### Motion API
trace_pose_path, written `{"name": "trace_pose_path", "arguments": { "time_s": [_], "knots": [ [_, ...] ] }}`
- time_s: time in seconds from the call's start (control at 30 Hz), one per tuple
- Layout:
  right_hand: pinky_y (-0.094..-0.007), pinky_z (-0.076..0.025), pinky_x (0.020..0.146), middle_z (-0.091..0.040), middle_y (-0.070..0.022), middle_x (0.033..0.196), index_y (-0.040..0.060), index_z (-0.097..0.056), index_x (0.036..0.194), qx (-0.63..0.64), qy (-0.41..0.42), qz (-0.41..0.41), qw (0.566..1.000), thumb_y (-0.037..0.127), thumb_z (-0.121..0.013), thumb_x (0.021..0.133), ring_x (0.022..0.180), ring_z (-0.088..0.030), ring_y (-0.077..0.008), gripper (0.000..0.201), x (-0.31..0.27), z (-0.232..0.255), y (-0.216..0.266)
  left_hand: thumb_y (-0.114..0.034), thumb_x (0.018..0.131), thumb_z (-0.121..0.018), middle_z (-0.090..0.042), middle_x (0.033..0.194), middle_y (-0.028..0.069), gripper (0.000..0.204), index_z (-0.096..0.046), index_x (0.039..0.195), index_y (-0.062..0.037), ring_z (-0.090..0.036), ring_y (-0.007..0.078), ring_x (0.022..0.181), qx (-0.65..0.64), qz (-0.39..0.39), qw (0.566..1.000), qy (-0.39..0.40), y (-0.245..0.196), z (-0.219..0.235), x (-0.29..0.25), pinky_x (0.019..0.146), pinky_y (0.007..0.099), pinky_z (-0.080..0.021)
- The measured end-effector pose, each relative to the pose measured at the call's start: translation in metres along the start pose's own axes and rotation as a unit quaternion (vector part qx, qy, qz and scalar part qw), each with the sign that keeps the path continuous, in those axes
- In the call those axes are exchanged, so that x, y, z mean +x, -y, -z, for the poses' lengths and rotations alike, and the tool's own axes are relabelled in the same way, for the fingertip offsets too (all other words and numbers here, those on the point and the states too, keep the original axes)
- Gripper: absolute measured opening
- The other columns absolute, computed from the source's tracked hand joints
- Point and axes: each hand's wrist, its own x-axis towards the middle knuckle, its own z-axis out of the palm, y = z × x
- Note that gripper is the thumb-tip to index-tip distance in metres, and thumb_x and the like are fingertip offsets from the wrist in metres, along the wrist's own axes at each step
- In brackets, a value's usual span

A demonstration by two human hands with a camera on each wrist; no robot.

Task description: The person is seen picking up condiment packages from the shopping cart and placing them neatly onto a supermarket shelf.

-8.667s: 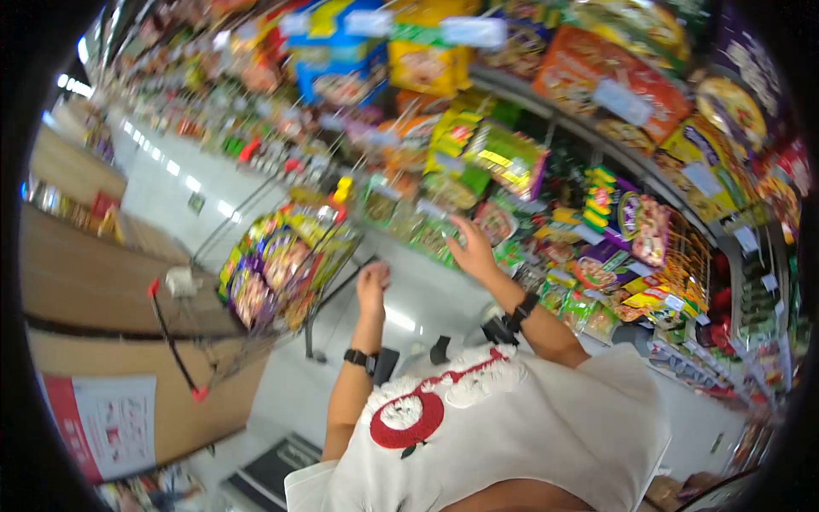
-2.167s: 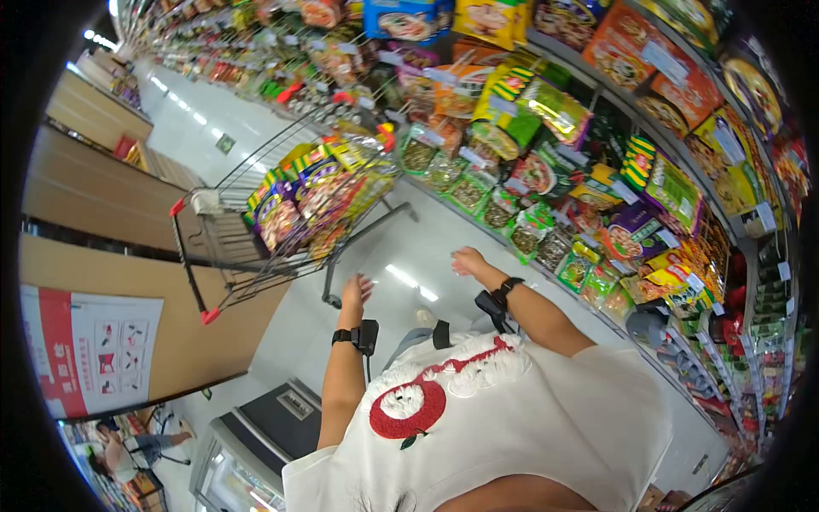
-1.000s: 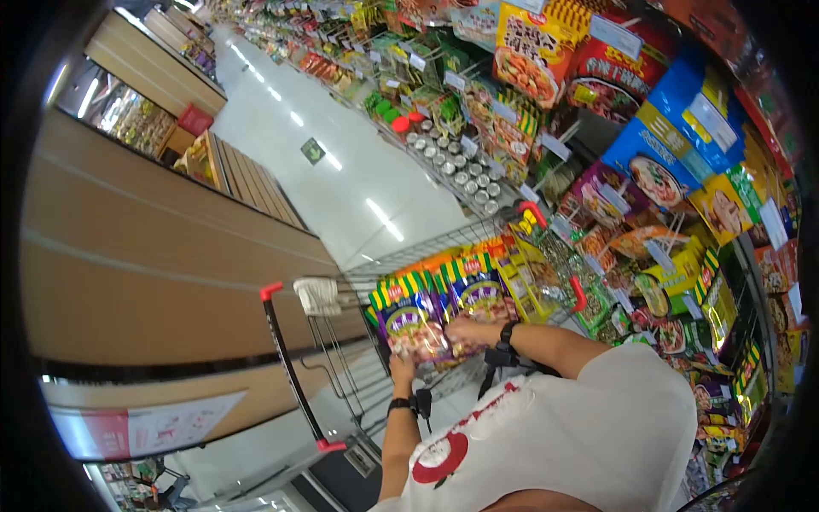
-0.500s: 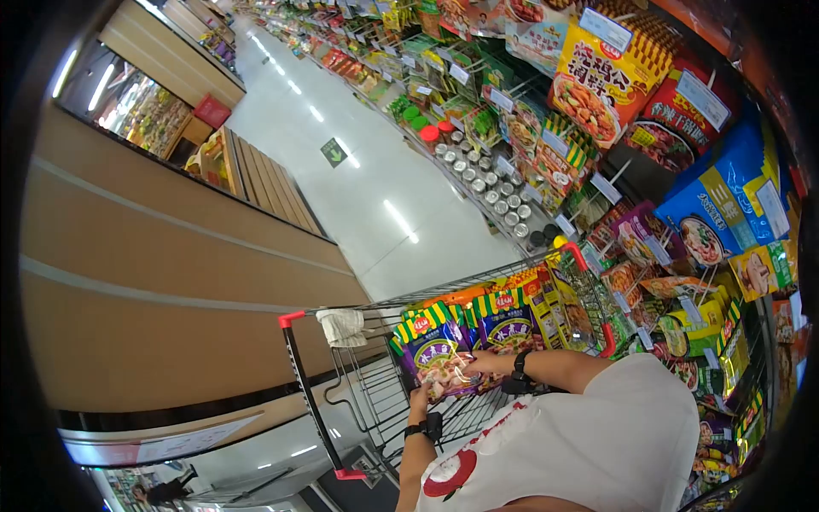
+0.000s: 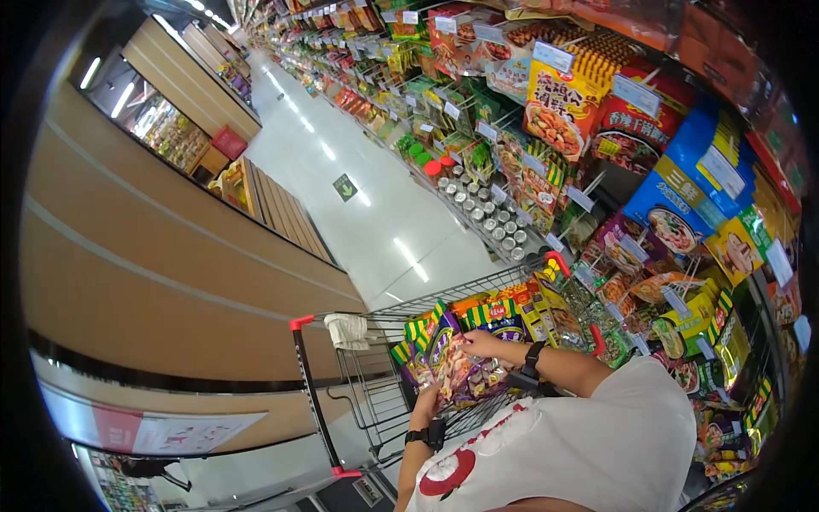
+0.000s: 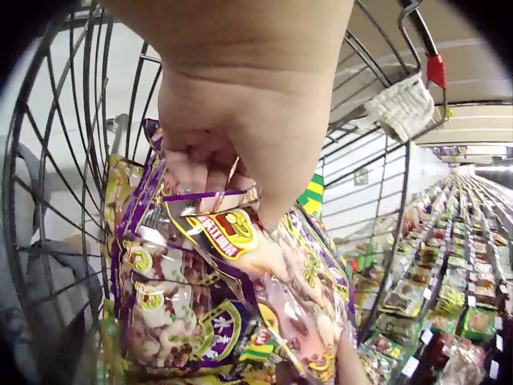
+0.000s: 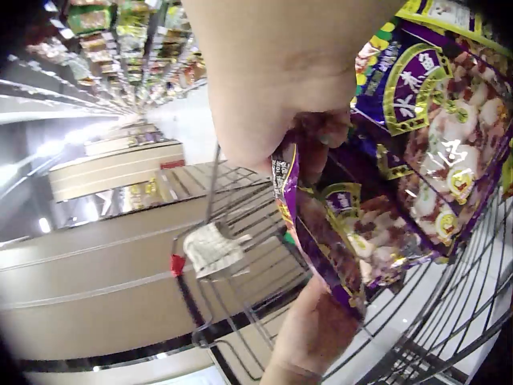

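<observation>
Pouch of crinkly, glossy purple plastic [image 5: 452, 363], tilted in the basket of a black wire shopping cart with red corners [image 5: 302, 322]. Clamped along one edge by the curled fingers of the left hand [image 5: 426, 399], pinched at another edge by the thumb and fingers of the right hand [image 5: 485, 344]. Some fingertips hidden, so can't tell how those sit. Red-and-yellow logo on the front, too blurry to read properly.

Next to it in the cart, another shiny purple pouch with a food photo [image 7: 449, 152], clearly marked 水煮鱼. Towards the cart's far end, slick yellow packets [image 5: 554, 311]. By the cart handle, an off-white ribbed lump [image 5: 346, 331], maybe fabric, honestly can't tell.

Beside the cart, shelves full of flat, floppy packs: orange-and-yellow packet [image 5: 559, 107] reading 烧鸡公调料, red packet [image 5: 633, 128] with 香辣干锅, big smooth blue bag [image 5: 674, 205] with 三鲜. Beyond the cart, neat rows of round silver-topped cans [image 5: 490, 209]. Close to the cart, a soft white shirt [image 5: 572, 435] with a fuzzy red patch [image 5: 452, 474].
</observation>
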Motion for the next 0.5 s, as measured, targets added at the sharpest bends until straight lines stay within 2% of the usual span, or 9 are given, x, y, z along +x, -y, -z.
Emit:
{"name": "trace_pose_path", "arguments": {
  "time_s": [0.07,0.1,0.17,0.23,0.33,0.43,0.5],
  "knots": [
    [-0.0312,-0.043,0.056,-0.059,-0.0109,0.069,0.0011,-0.059,0.082,0.069,-0.02,0.082,0.994,0.033,-0.057,0.078,0.063,-0.056,-0.0172,0.032,-0.015,-0.002,0.017,-0.033,0.084,-0.053,-0.044,0.057,-0.0045,0.022,-0.052,0.072,-0.0147,-0.043,0.0086,0.048,-0.006,-0.013,1.0,0.015,0.007,-0.006,-0.005,0.045,0.0222,-0.036],
    [-0.0299,-0.042,0.055,-0.059,-0.0098,0.067,0.0016,-0.06,0.079,0.102,-0.026,0.123,0.987,0.03,-0.057,0.078,0.062,-0.055,-0.0145,0.029,-0.022,-0.003,0.026,-0.034,0.084,-0.052,-0.043,0.059,-0.0043,0.021,-0.051,0.075,-0.0147,-0.042,0.0078,0.049,-0.01,-0.017,0.999,0.03,0.001,-0.029,-0.027,0.044,0.0207,-0.036],
    [-0.0299,-0.043,0.056,-0.06,-0.0101,0.069,0.001,-0.059,0.079,0.118,-0.022,0.187,0.975,0.028,-0.057,0.078,0.063,-0.056,-0.0152,0.027,-0.044,-0.01,0.046,-0.038,0.084,-0.051,-0.049,0.067,-0.0036,0.023,-0.051,0.083,-0.0152,-0.047,0.0093,0.056,-0.061,-0.063,0.993,0.076,-0.004,-0.054,-0.058,0.049,0.0237,-0.04],
    [-0.03,-0.043,0.057,-0.061,-0.0104,0.072,0.0004,-0.058,0.079,0.076,-0.027,0.231,0.97,0.025,-0.056,0.078,0.065,-0.058,-0.0159,0.025,-0.082,-0.021,0.077,-0.043,0.084,-0.05,-0.054,0.076,-0.0028,0.028,-0.051,0.091,-0.0157,-0.052,0.0108,0.063,-0.111,-0.098,0.982,0.121,0.001,-0.072,-0.082,0.054,0.0266,-0.044],
    [-0.0365,-0.042,0.054,-0.057,-0.0131,0.068,0.0028,-0.054,0.071,-0.049,-0.068,0.294,0.952,0.023,-0.056,0.075,0.06,-0.056,-0.0276,0.02,-0.165,-0.043,0.129,-0.043,0.084,-0.049,-0.054,0.077,-0.0025,0.029,-0.051,0.092,-0.0156,-0.053,0.0111,0.064,-0.145,-0.136,0.967,0.159,0.021,-0.086,-0.129,0.056,0.0269,-0.044],
    [-0.0407,-0.04,0.049,-0.052,-0.0118,0.06,0.0048,-0.049,0.063,-0.114,-0.165,0.395,0.896,0.018,-0.056,0.07,0.054,-0.053,-0.0324,0.017,-0.243,-0.077,0.165,-0.043,0.084,-0.049,-0.054,0.078,-0.0022,0.029,-0.051,0.093,-0.0155,-0.053,0.0114,0.065,-0.154,-0.17,0.956,0.182,0.049,-0.091,-0.183,0.057,0.0272,-0.044],
    [-0.0385,-0.041,0.047,-0.051,-0.0099,0.059,0.0055,-0.049,0.062,-0.129,-0.222,0.418,0.871,0.017,-0.057,0.068,0.052,-0.052,-0.0298,0.015,-0.281,-0.105,0.169,-0.044,0.084,-0.049,-0.054,0.079,-0.002,0.03,-0.051,0.093,-0.0155,-0.053,0.0116,0.066,-0.158,-0.187,0.949,0.198,0.069,-0.095,-0.214,0.058,0.0275,-0.044]
  ]
}}
